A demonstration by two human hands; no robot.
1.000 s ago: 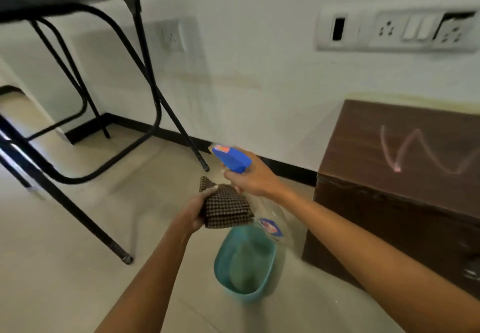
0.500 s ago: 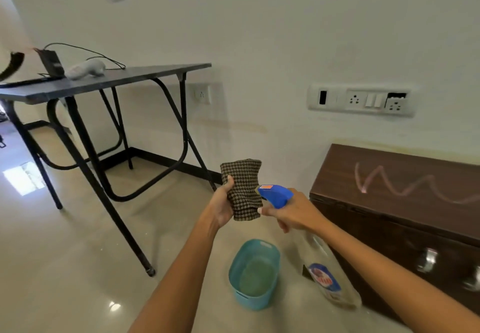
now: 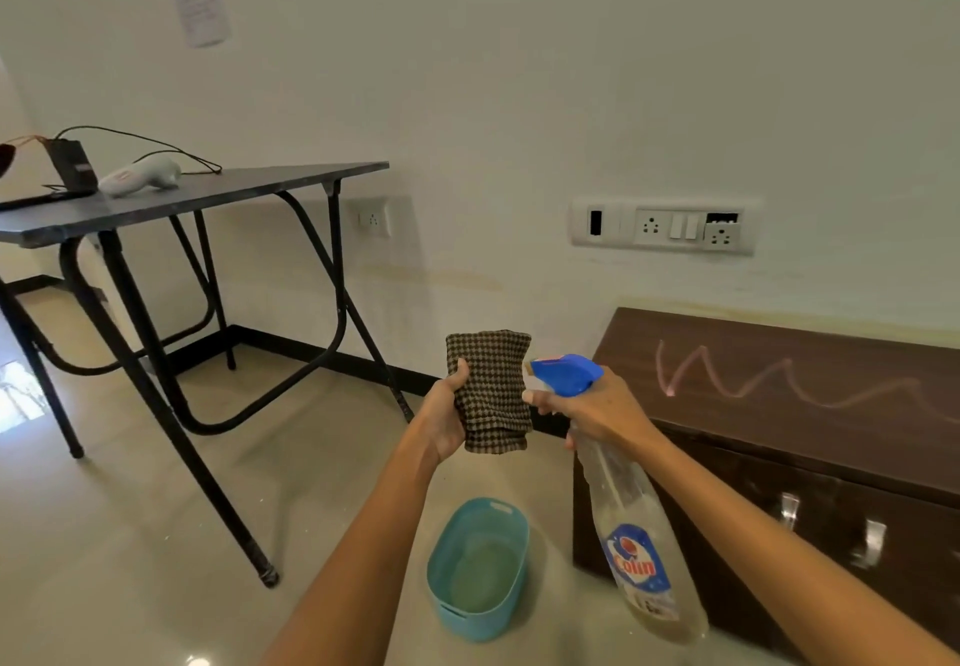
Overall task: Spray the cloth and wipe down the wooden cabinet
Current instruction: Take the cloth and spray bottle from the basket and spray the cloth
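even indoor light | floor [image 3: 130,535] glare left | wide-angle edge bending

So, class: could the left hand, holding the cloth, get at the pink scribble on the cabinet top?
Probably yes: the left hand grips the cloth, and only the spray bottle stands between it and the scribble.

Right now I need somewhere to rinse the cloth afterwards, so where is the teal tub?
The teal tub sits on the floor, low centre of the head view, just left of the wooden cabinet.

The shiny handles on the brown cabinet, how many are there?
2: one handle nearer the cabinet's left end, another handle to its right. More may hide behind the right arm.
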